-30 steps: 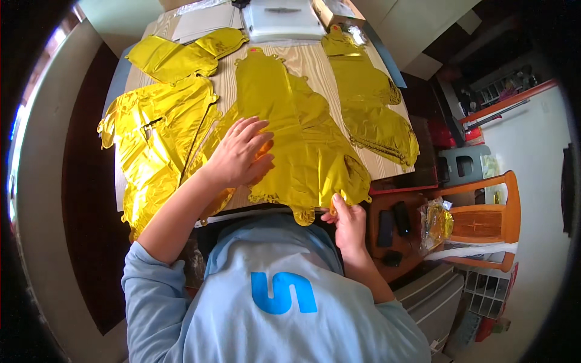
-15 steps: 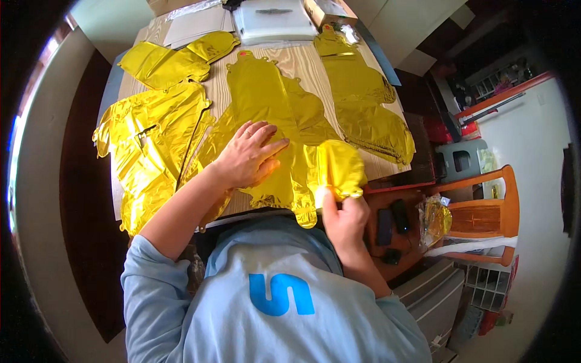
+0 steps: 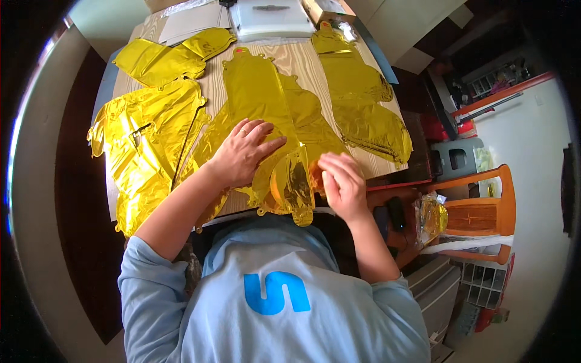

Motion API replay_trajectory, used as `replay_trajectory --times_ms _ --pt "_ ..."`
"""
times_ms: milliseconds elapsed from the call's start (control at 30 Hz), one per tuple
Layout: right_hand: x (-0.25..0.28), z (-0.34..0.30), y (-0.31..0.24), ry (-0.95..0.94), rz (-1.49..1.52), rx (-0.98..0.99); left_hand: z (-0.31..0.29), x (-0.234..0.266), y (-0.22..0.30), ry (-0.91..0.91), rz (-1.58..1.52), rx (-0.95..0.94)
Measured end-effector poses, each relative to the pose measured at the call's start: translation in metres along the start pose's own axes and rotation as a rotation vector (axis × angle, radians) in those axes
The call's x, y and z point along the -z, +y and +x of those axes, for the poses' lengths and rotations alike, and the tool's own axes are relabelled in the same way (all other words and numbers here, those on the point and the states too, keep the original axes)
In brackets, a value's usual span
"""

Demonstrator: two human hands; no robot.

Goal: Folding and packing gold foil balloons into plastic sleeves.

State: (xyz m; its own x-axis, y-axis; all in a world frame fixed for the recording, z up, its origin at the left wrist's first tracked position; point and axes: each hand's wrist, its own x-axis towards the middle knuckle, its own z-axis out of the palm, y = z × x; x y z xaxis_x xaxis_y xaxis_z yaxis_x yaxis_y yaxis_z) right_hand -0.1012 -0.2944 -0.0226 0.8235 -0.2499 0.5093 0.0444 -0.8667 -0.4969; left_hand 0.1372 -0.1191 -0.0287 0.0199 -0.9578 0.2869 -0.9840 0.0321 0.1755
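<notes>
A flat gold foil balloon (image 3: 254, 85) lies in the middle of the table, with a red spot at its far tip. My left hand (image 3: 243, 151) rests on it, fingers stretched out and slightly spread. Near the table's front edge, part of the foil is folded over toward the left, creased and shiny. Beside that fold's right edge is my right hand (image 3: 345, 184), fingers loosely bent and thumb apart, with no foil plainly gripped. An orange reflection shows in the foil at its fingertips. The foil partly hides what lies under both hands.
More flat gold foil balloons lie at the left (image 3: 145, 151) and right (image 3: 363, 97) of the wood-grain table (image 3: 302, 66). Clear plastic sheets (image 3: 272, 21), grey boards (image 3: 195, 24) and an open carton (image 3: 328, 11) stand at the back. A wooden chair (image 3: 475, 215) is to the right.
The foil flap that my right hand held at the right has been turned over to the left. My right hand has risen slightly and its fingers have loosened. My left hand stays on the foil.
</notes>
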Motion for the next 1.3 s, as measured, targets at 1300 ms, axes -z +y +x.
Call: replay_trajectory --times_ms 1300 --pt "-0.013 0.016 0.002 -0.445 -0.252 0.202 0.023 0.001 0.025 -0.046 -0.275 -0.08"
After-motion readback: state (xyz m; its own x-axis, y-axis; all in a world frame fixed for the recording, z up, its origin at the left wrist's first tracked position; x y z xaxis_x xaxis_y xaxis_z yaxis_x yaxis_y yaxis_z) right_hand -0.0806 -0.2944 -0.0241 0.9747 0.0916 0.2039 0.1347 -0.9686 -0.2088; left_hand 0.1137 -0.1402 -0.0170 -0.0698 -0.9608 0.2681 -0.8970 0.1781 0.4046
